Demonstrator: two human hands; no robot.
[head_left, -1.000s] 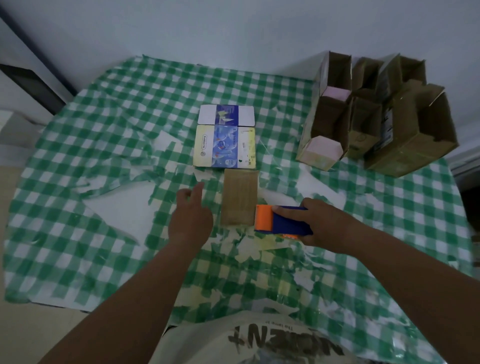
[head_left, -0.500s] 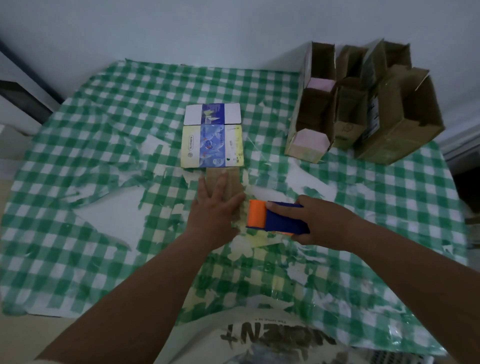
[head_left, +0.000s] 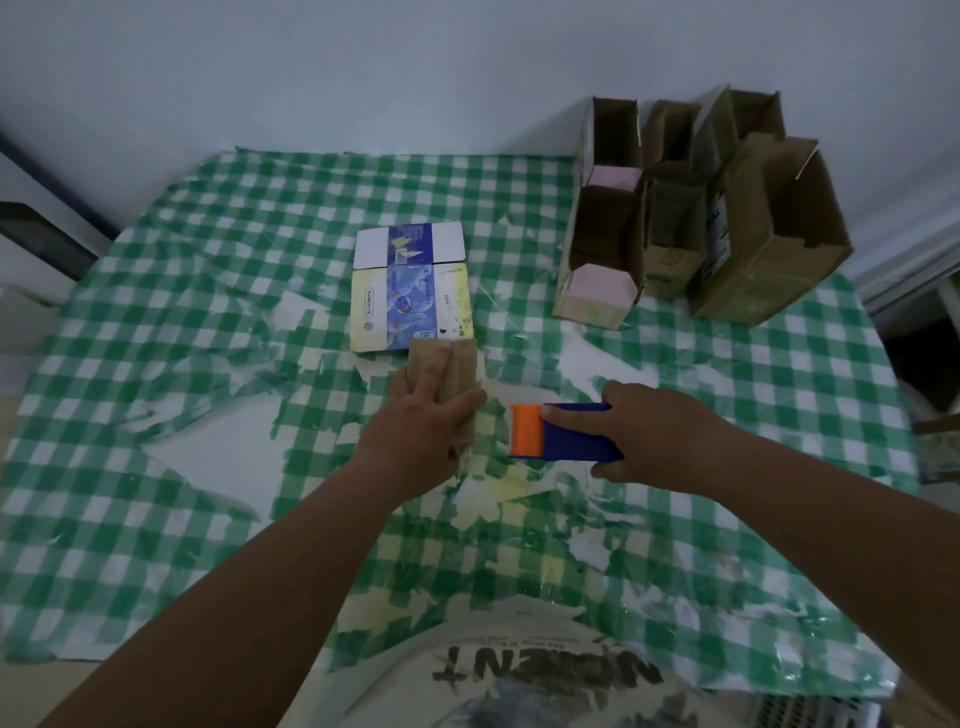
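A flattened brown cardboard box (head_left: 460, 364) lies on the green checked tablecloth (head_left: 208, 291) in the middle of the table. My left hand (head_left: 421, 423) lies flat on it with straight fingers, pressing it down. Just to its right my right hand (head_left: 641, 436) grips a blue tape dispenser (head_left: 576, 434) with an orange roller end (head_left: 525, 430) that points toward the cardboard. Behind the brown box lies a flattened blue, yellow and white printed carton (head_left: 410, 291), touching its far edge.
A cluster of several open brown cardboard boxes (head_left: 696, 218) stands at the back right, against the wall. The tablecloth is torn in many places, showing white patches (head_left: 208, 441). The table's left edge meets a dark frame (head_left: 47, 239).
My left hand moved from the cloth left of the brown box onto the box and now presses it. The right hand with the dispenser stayed nearly in place.
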